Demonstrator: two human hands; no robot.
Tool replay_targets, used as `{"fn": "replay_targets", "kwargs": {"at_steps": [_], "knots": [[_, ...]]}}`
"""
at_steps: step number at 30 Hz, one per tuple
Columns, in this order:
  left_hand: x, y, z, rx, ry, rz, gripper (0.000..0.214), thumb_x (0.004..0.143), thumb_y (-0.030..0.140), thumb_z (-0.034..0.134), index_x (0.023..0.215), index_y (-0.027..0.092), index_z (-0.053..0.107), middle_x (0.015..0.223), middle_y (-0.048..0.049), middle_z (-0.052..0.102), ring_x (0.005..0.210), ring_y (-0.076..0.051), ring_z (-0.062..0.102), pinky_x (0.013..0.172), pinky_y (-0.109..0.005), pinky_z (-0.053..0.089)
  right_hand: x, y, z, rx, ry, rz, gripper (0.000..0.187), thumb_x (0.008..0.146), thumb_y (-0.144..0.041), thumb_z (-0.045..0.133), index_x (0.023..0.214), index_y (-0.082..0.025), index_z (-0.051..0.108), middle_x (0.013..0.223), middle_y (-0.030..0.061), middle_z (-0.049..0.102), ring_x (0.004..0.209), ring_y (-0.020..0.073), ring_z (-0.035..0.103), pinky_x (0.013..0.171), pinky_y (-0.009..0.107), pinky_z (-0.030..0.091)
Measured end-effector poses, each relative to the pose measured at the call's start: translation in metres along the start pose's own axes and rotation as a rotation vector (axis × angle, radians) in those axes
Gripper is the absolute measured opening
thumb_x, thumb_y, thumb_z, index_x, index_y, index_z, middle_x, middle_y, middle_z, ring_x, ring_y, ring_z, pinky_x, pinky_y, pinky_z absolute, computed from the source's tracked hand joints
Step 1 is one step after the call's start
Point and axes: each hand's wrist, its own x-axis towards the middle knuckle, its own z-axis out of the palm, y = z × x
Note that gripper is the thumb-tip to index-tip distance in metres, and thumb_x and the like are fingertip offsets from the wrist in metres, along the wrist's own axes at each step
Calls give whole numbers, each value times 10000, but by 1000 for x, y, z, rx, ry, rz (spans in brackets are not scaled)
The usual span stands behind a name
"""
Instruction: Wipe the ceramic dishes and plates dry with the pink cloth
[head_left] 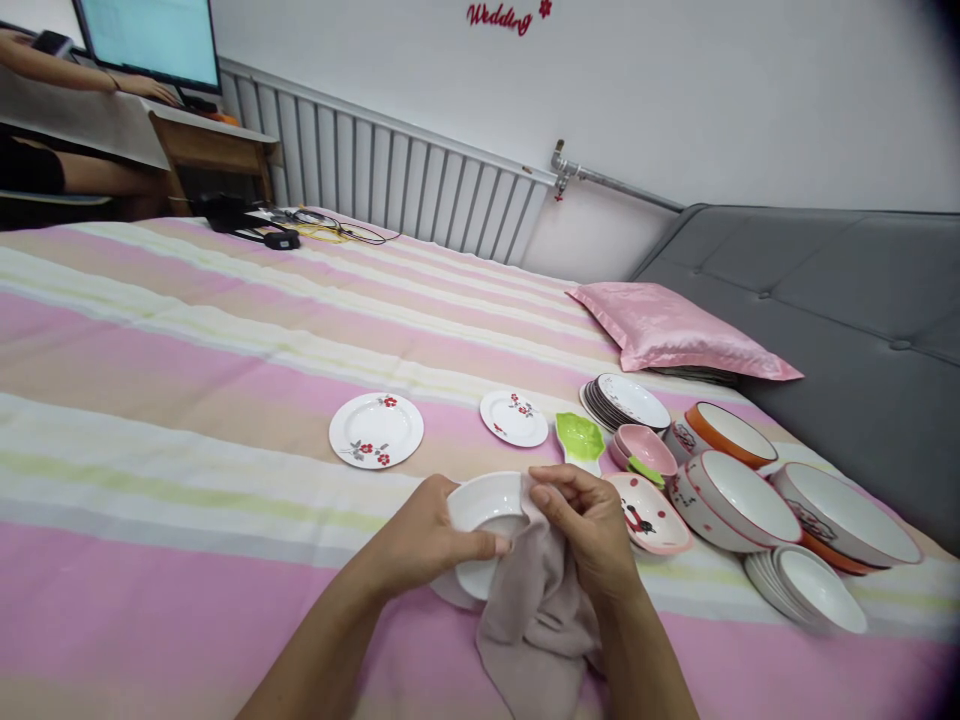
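Note:
My left hand (424,540) grips a small white dish (487,505) by its left edge, thumb across its lower rim. My right hand (589,525) is closed on a beige cloth (536,610), pressing it against the dish's right rim; the cloth hangs down over the bedspread. Both hands are above the near part of a bed with a pink, cream and green striped cover (187,400).
Two white floral plates (376,428) (514,417) lie on the cover beyond my hands. To the right are a green leaf dish (579,438), stacked plates (630,402), pink bowls (645,450), orange-rimmed bowls (750,480) and white saucers (814,590). A pink pillow (675,330) and grey headboard (840,300) lie right. Another person sits at a desk with a monitor (150,40), far left.

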Motion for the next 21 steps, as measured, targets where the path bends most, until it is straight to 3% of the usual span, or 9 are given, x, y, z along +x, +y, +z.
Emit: {"fn": "replay_targets", "kwargs": {"at_steps": [6,13,17,21], "knots": [[1,1,2,-239,131,69,233,640,253,725,818,112,675,765,-62,675,732,-211,606,668,-314,473,3,-4,-2,219,100,121,275,608,-284,775,870,-235,706,750,21,727,651,143,651,619,243,516],[2,6,2,-386,279,91,444,620,194,740,1043,139,619,881,-85,703,846,-249,637,723,-352,507,7,-2,-3,227,143,156,333,568,-298,795,883,-224,718,814,55,732,758,207,676,727,339,538],[1,7,2,-323,278,73,367,613,241,744,950,127,653,846,-84,698,820,-253,632,718,-358,502,6,-3,-2,197,185,119,303,568,-305,792,853,-223,726,816,56,732,759,211,673,722,348,541],[0,4,1,-141,146,52,230,644,300,712,763,108,671,757,-69,669,759,-234,605,666,-317,472,4,-2,-3,132,187,69,240,564,-301,793,791,-250,736,771,29,732,686,178,663,654,297,539]]}}
